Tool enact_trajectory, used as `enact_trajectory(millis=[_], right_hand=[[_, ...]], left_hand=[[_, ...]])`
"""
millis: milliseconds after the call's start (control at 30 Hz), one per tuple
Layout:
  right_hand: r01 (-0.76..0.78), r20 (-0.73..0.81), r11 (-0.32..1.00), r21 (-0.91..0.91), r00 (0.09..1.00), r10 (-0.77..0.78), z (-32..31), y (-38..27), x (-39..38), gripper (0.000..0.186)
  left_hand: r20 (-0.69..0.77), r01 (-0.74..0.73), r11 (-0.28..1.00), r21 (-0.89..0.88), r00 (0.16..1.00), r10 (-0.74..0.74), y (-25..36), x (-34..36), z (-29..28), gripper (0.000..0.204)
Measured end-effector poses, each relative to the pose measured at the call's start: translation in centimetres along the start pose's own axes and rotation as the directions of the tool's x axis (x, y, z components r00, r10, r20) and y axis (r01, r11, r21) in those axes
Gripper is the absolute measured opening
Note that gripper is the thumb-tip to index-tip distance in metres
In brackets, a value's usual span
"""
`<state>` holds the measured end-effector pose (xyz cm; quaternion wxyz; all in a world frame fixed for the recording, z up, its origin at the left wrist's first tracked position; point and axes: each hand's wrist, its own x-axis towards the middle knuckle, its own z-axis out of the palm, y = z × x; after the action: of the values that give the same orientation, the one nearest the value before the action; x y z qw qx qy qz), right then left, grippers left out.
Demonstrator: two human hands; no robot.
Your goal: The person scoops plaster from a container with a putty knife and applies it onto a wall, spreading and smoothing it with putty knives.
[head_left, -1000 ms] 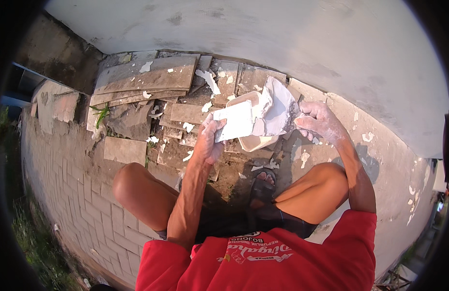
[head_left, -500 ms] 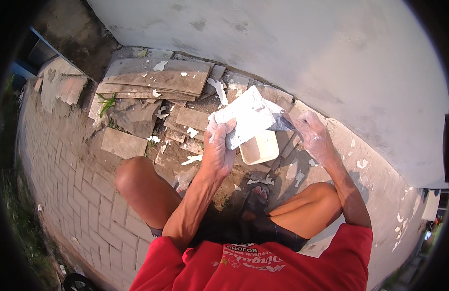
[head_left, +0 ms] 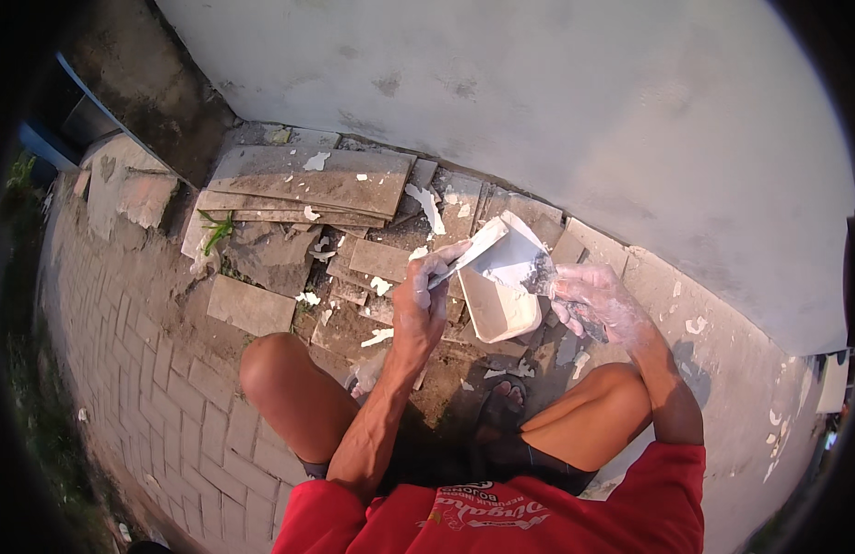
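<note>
My left hand (head_left: 424, 294), dusted white, is closed on the near edge of a flat board coated in white putty (head_left: 480, 246), which is tilted steeply. My right hand (head_left: 597, 301), also smeared white, grips a putty knife (head_left: 514, 258); its handle is mostly hidden by my fingers. The wide blade has white putty on it and lies close against the board's right side. Whether they touch, I cannot tell. Just beneath them sits a cream plastic tub (head_left: 497, 312), partly covered by the board and blade.
A stack of flat slabs (head_left: 307, 180) lies along the foot of the pale wall (head_left: 556, 102). White flakes (head_left: 425, 209) are scattered over broken slabs and dirt. Brick paving (head_left: 178, 406) spreads to the left. My bent knees flank the work.
The board has tipped from face-up to nearly edge-on. My right hand has moved slightly down, and the blade now shows its putty-covered face. The view has shifted a little.
</note>
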<state>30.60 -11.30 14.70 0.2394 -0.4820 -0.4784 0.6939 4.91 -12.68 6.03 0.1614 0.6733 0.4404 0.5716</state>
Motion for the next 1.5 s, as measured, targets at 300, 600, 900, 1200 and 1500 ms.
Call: enact_trajectory(millis=[300, 600, 900, 1200, 1500], right_hand=[[0.184, -0.146, 0.983, -0.001, 0.972, -0.182, -0.3, -1.0, 0.3, 0.026], [0.116, 0.009, 0.123, -0.986, 0.761, -0.649, -1.9, 0.1, 3.0, 0.048], [-0.031, 0.007, 0.998, -0.063, 0.999, 0.031, 3.9, -5.5, 0.9, 0.033], [0.257, 0.124, 0.841, 0.476, 0.927, -0.354, 3.5, -7.6, 3.6, 0.043], [0.525, -0.133, 0.828, -0.198, 0.822, -0.553, 6.5, -11.8, 13.9, 0.037]], left_hand=[[0.068, 0.667, 0.62, -0.413, 0.702, -0.709, 0.1, 0.4, -1.3, 0.028], [0.112, 0.393, 0.306, -0.867, 0.753, -0.649, 3.4, 5.7, -5.5, 0.03], [-0.113, 0.166, 0.96, -0.227, 0.974, -0.196, 2.4, 6.2, -7.4, 0.024], [0.303, -0.093, 0.913, 0.397, 0.952, -0.035, -0.2, 5.1, -10.8, 0.031], [-0.197, -0.35, 0.921, -0.17, 0.928, 0.316, 4.1, 15.0, -9.8, 0.038]])
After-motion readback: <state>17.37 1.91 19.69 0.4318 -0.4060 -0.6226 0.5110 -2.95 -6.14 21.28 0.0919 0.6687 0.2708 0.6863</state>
